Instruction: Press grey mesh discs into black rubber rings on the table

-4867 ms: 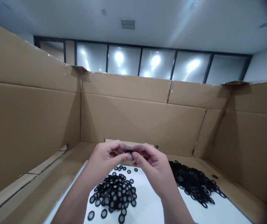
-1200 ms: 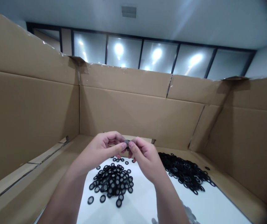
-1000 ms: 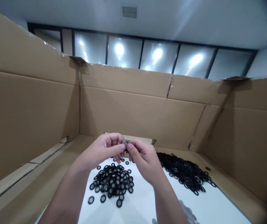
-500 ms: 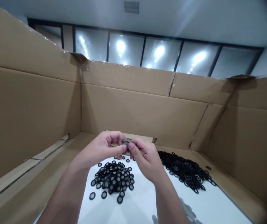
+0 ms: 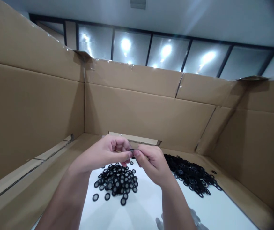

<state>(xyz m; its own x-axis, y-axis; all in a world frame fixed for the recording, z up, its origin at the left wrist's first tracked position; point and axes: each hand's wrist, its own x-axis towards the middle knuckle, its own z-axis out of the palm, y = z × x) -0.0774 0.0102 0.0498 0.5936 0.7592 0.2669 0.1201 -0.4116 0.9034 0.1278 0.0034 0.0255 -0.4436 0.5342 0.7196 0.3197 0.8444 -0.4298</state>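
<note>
Between my two hands is a small black ring washer (image 5: 132, 150), pinched at its edges and partly covered by the thumbs; whether a grey disc sits in it is hard to make out. My left hand (image 5: 114, 151) is closed on its left side with thumb and fingers. On the other side, my right hand (image 5: 151, 159) grips it between thumb and bent forefinger. Below them on the white sheet lies a pile of black rings with grey mesh-like centres (image 5: 117, 180). Plain black rings (image 5: 191, 172) are heaped to the right.
Loose grey discs (image 5: 195, 217) lie near my right forearm, partly hidden by it. Tall cardboard walls (image 5: 137, 105) surround the white work surface (image 5: 141, 210) at the back and both sides. One stray ring (image 5: 213, 172) lies by the right wall.
Both hands stay together on the ring washer, which has shifted very slightly right and down and is more covered by the thumbs. The view has tilted a little.
</note>
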